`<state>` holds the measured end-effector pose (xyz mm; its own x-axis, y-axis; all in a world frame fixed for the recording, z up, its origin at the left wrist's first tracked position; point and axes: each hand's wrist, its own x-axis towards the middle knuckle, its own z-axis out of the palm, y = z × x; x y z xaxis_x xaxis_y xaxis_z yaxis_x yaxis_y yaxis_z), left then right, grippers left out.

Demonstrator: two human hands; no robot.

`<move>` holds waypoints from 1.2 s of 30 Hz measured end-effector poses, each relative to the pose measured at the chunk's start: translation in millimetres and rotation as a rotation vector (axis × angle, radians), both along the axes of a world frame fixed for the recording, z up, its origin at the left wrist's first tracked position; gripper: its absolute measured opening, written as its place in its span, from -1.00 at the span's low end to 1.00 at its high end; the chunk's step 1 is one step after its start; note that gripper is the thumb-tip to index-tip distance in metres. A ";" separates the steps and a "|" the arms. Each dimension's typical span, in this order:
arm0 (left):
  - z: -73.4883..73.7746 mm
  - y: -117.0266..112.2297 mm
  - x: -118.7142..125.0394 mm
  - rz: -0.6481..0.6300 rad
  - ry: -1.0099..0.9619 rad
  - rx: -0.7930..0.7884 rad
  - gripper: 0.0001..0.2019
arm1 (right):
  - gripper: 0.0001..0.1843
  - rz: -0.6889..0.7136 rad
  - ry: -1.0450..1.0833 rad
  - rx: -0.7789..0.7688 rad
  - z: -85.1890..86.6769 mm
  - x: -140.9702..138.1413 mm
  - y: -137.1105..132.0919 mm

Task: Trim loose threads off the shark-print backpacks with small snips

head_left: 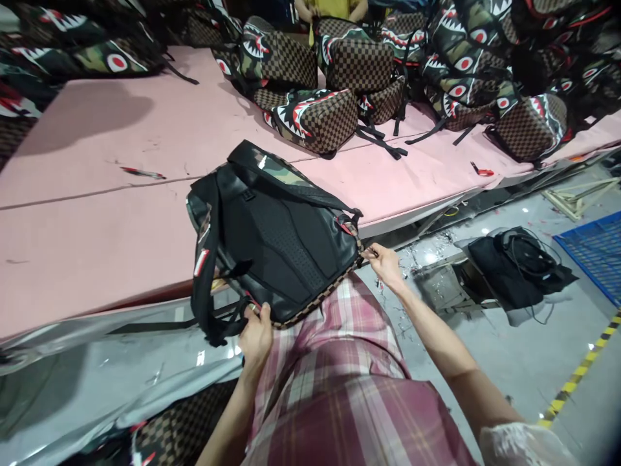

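A black backpack (281, 226) with brown checkered edging lies back side up, partly on the pink table and partly over my lap. Its padded shoulder straps and mesh back panel face me. My left hand (257, 333) is closed on the near left corner of the backpack, thumb on top, beside a dangling strap. At the near right corner, my right hand (384, 264) pinches the backpack's edge; whether a small tool or strap end sits between those fingers is too small to tell. The backpack's front is hidden underneath.
Several checkered shark-mouth backpacks (334, 120) are heaped along the far side of the pink table (97, 226). Red-handled snips (482, 171) and a thin red tool (143, 173) lie on it. Another person's hands (310, 11) show at the back. A black bundle (519, 265) is on the floor.
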<state>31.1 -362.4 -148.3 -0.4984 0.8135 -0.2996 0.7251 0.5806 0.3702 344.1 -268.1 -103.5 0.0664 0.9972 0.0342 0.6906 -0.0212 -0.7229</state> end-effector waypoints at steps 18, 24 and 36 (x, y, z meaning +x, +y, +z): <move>39.6 65.2 137.9 -0.861 0.262 0.587 -0.41 | -0.79 0.147 0.047 0.033 6.7 -44.7 72.8; 29.6 51.2 110.9 -0.957 0.241 0.618 -0.59 | -0.67 -0.103 1.177 -0.234 -13.0 -48.0 58.4; 42.4 37.8 98.9 -0.963 0.226 0.818 -0.77 | -0.65 -0.104 1.509 -0.498 -18.3 -51.5 50.3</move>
